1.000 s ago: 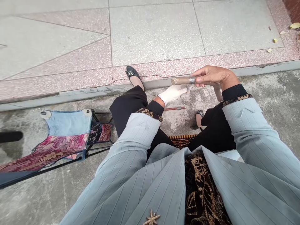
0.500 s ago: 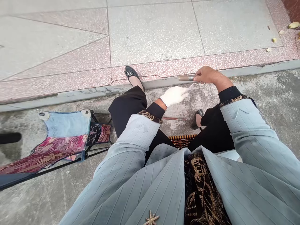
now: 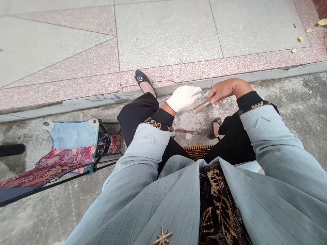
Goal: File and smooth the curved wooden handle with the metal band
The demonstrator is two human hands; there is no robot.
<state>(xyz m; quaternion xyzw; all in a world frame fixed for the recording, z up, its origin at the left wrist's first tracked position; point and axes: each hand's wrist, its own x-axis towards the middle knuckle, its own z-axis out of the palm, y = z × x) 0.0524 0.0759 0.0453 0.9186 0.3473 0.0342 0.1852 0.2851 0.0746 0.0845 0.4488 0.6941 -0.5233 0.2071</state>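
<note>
My right hand (image 3: 227,89) is bare and closed around one end of a short brown stick-like tool (image 3: 200,107) with a grey wire-like band near the fingers. The tool's flat, pale far end tilts down to the left. My left hand (image 3: 184,97), in a white knit glove, is just left of the tool with its fingers curled in. Whether it holds something I cannot make out. Below the hands, a thin reddish-brown stick (image 3: 187,131) with a similar grey band lies over the concrete ground.
A woven basket or seat edge (image 3: 198,152) shows between my knees. At left stands a folding chair (image 3: 71,134) with blue and red floral fabric. A low step (image 3: 173,76) with terrazzo tiles runs across the front. Leaves (image 3: 300,39) lie at the upper right.
My right hand has lowered slightly and turned the tool's far end downward. The gloved left hand has shifted left and up, its fingers now curled more.
</note>
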